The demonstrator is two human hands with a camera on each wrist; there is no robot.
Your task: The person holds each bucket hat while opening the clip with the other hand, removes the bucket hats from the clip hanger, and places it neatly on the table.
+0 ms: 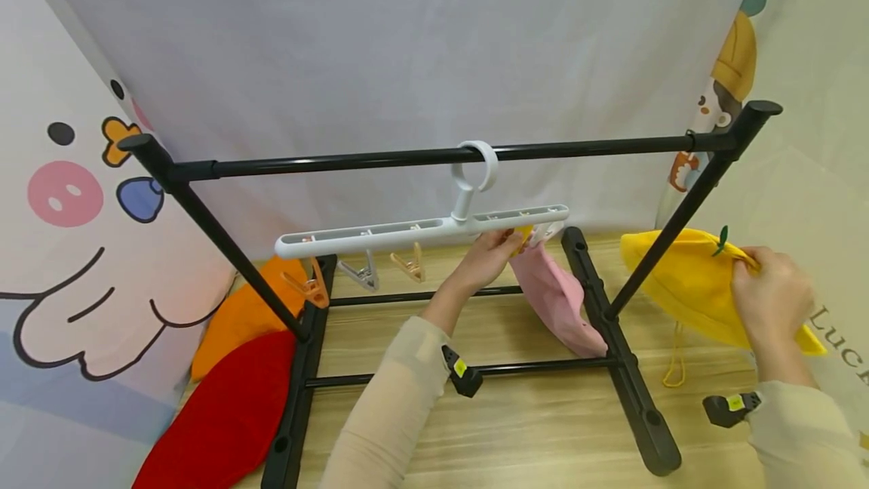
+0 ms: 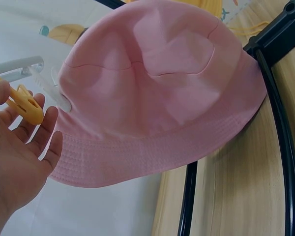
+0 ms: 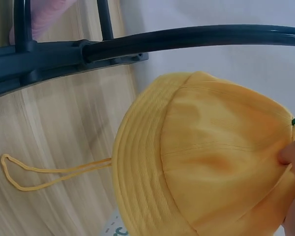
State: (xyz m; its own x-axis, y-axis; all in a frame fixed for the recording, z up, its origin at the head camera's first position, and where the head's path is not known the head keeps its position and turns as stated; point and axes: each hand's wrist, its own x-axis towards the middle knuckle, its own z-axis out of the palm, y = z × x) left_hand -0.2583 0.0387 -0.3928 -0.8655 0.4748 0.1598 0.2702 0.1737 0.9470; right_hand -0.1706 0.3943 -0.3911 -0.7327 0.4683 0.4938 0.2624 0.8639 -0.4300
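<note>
- Two cloth items lie at far left, beside the rack: a rounded orange cloth piece [image 1: 247, 312] and, nearer the wearer and partly overlapping it, a rounded red cloth piece [image 1: 217, 413].
- Black tubular drying rack [image 1: 339, 165] stands on a pale wood-grain desk [image 1: 529, 429]; crossbar on top, a foot on each side.
- White plastic bar hanger [image 1: 366, 235] hooked over the crossbar by its ring, left end dipping lower in the head view.
- Below its left half, in order: an orange plastic clip [image 1: 312, 284], a grey plastic clip [image 1: 363, 272], a light-orange plastic clip [image 1: 410, 266].
- Left hand [image 1: 485, 259] at the hanger's right half. Grip: thumb and fingers together, pinching a yellow plastic clip [image 2: 27, 105].
- Just beside that clip, a white plastic clip [image 2: 59, 96] at the edge of a pink cloth bucket hat [image 1: 553, 300], which hangs from the hanger's right end, brim slanting down toward the rack's right foot.
- Right hand [image 1: 774, 293] at far right, beyond the rack. Grip: clamped on the crown of a yellow cloth brimmed hat [image 1: 702, 293], close to its small green leaf tab [image 1: 722, 238].
- Yellow hat held tilted, just outside the rack's right leg; a thin yellow cord loop [image 3: 51, 171] trails from the brim.
</note>
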